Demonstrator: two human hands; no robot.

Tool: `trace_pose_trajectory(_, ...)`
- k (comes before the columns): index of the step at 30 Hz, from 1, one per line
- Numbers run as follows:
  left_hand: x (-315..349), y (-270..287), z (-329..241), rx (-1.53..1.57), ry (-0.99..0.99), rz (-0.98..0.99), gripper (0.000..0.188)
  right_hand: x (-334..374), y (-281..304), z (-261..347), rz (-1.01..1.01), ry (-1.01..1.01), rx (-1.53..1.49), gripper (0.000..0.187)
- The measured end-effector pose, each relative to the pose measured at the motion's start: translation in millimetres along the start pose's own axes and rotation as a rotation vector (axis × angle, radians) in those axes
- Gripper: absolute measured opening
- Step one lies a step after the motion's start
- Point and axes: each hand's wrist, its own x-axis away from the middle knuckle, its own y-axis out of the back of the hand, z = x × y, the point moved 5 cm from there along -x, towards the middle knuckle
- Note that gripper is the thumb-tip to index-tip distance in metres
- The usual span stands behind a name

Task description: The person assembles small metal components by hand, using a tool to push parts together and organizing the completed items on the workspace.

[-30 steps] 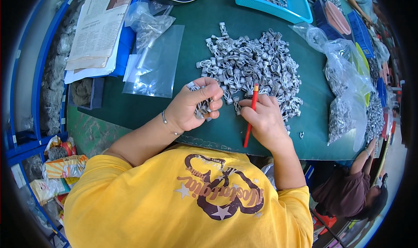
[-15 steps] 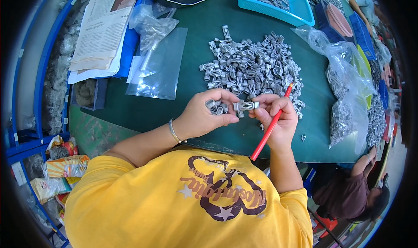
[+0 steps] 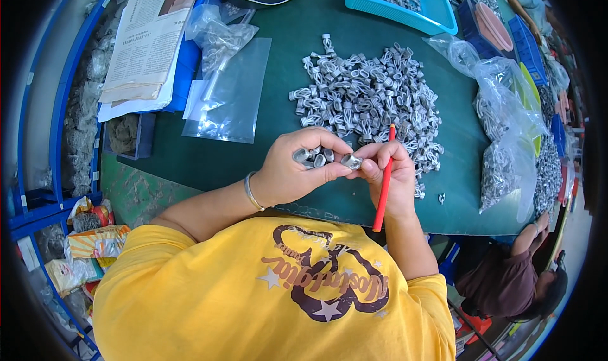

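Observation:
Several small grey metal parts, cap-like with wire loops, are cupped in the palm of my left hand (image 3: 288, 164). Its thumb and forefinger pinch one grey metal part (image 3: 351, 162), whose round open end shows. My right hand (image 3: 399, 187) meets it from the other side, fingertips closed at the part's edge. A red pencil (image 3: 384, 196) lies across my right hand, held between the fingers and pointing away from me. Just beyond both hands spreads a heap of the same grey parts (image 3: 367, 95), with ribbed ends and looped wires.
A green mat (image 3: 288, 63) covers the table. To the left are flat plastic bags (image 3: 231, 98), newspapers (image 3: 142, 44) and a blue bin (image 3: 185, 76). A turquoise basket (image 3: 405, 22) stands at the back. At right lie filled clear bags (image 3: 503, 120); beyond sits another person (image 3: 506, 282).
The part between my hands has turned from lying sideways to showing its end. My right hand has moved left and the red pencil now stands more upright.

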Motion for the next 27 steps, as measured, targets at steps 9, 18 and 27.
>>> trace_pose_trajectory(9,6,1,10,0.236,0.371,-0.060,0.021,4,-2,5,-0.022,0.068,0.000,0.022)
trace_pose_trajectory(18,5,0,6,0.298,0.337,-0.057,0.021,10,-14,24,-0.063,0.517,0.488,0.037)
trace_pose_trajectory(27,15,-17,30,1.034,0.789,-0.088,0.023,10,-42,47,0.107,0.749,0.729,0.032)
